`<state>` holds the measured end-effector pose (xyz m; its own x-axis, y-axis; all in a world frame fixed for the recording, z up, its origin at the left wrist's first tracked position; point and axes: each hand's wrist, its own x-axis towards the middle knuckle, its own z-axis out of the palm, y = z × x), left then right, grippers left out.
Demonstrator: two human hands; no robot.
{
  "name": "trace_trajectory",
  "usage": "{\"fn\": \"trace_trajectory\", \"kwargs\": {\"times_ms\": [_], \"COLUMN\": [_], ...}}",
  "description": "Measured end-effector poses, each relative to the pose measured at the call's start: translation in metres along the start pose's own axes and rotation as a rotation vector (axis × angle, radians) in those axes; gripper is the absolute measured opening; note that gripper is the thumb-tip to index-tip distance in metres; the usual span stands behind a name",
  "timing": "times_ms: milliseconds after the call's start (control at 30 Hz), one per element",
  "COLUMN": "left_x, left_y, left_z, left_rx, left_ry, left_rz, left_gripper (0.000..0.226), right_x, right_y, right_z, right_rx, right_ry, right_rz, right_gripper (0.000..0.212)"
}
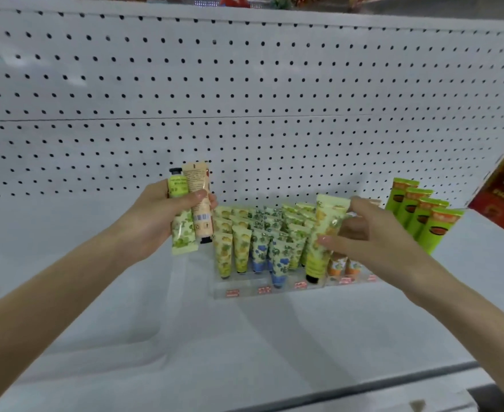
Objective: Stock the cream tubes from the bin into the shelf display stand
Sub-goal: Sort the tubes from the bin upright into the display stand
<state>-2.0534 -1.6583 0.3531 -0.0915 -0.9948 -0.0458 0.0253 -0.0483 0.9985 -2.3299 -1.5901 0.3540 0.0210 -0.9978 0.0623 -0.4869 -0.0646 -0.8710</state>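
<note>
Right hand point(372, 233): pinches a yellow tube point(328, 230), black cap down, over the right side of the display stand point(274, 288)
Left hand point(167, 215): grips a green tube point(182, 233) and a peach tube point(200, 188), held up left of the stand
Stand contents: packed rows of floral tubes point(244, 251), caps down
Bin: not in view
Risk: pushing the yellow tube in could tip neighbouring tubes; the left hand's pair could slip
</note>
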Motion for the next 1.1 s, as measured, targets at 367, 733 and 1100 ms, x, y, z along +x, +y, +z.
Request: {"fn": "trace_trajectory", "kwargs": {"times_ms": [367,733,1100], "left_x": [0.005,0.012,0.01], "left_y": [-0.024,-0.029,-0.03], "left_z": [-0.024,-0.03,-0.03], "left_rx": [-0.231,-0.311,-0.313], "left_ry": [-0.054,-0.023,-0.032], "left_rz": [-0.044,-0.036,-0.062], "left_gripper": [0.016,0.013,0.012], "right_x": [0.042,0.045,0.051], "right_y": [-0.006,0.011,0.02], "right_z": [0.088,0.114,0.123], "right_rx": [-0.332,-0.341,-0.37], "right_ry": [-0.005,0.02,-0.075], "right_rz": [-0.081,-0.022,0.025], "right_gripper": [0.032,0.004,0.005]}}
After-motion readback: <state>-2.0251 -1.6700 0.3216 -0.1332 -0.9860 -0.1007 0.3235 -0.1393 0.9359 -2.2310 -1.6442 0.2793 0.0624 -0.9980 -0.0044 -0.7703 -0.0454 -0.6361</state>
